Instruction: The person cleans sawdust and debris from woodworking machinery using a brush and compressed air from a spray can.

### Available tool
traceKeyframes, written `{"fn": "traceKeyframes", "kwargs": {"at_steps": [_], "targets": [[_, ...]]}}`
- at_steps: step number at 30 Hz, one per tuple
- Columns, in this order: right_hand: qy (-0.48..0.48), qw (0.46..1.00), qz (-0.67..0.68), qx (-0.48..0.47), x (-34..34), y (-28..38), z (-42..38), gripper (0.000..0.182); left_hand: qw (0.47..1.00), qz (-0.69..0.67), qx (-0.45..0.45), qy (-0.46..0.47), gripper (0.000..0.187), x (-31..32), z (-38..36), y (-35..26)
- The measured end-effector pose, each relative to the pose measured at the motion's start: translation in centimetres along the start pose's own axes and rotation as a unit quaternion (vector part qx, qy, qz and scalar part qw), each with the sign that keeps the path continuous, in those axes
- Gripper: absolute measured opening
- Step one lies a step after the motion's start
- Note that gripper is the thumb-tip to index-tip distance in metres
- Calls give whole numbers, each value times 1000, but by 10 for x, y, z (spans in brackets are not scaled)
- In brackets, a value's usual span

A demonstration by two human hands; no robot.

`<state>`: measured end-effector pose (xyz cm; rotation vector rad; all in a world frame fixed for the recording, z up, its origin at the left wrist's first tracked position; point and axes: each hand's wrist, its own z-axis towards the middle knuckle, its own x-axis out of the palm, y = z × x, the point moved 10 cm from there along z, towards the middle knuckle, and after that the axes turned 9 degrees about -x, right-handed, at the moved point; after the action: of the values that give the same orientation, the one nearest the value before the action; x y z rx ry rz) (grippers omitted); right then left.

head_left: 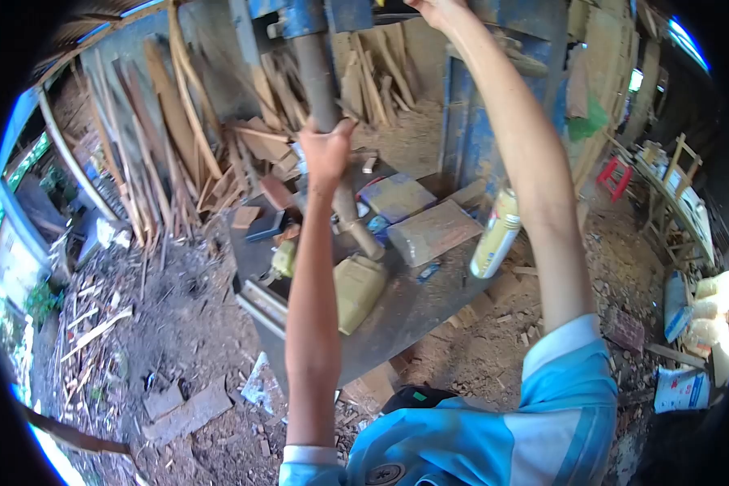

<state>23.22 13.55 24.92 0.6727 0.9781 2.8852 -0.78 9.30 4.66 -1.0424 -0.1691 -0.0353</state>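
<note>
My left hand (328, 150) is closed around a thick grey metal bar (314, 77) that comes down from a blue machine part (300, 18). Below the fist, a dusty rod end (363, 235) slants down over a dark tabletop (413, 312). My right hand (439, 10) is raised at the top edge beside the blue machine; its fingers are cut off by the frame. On the table are a yellow-beige container (360, 293), a tall can (496, 233), flat boards (433, 231) and a small yellow-green object (283, 259).
Long wooden offcuts (166, 121) lean against the back wall. Wood scraps (97, 332) litter the dirt floor at left. A red stool (615, 178) and a wooden bench (668, 190) stand at right, with a printed sack (680, 390) below. A blue metal cabinet-like frame (482, 138) stands behind the table.
</note>
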Motion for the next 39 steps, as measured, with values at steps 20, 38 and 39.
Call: {"fn": "traceKeyframes", "kwargs": {"at_steps": [20, 38, 39], "targets": [[-59, 977, -78, -187, -3, 56, -18, 18, 999, -43, -10, 14, 10, 6, -1, 0], [-64, 974, 52, -211, -12, 78, -20, 22, 999, -33, 2, -6, 10, 3, 0, 0], [-12, 981, 106, -163, 7, 51, -19, 19, 999, -36, 4, -3, 10, 4, 2, 2]]}}
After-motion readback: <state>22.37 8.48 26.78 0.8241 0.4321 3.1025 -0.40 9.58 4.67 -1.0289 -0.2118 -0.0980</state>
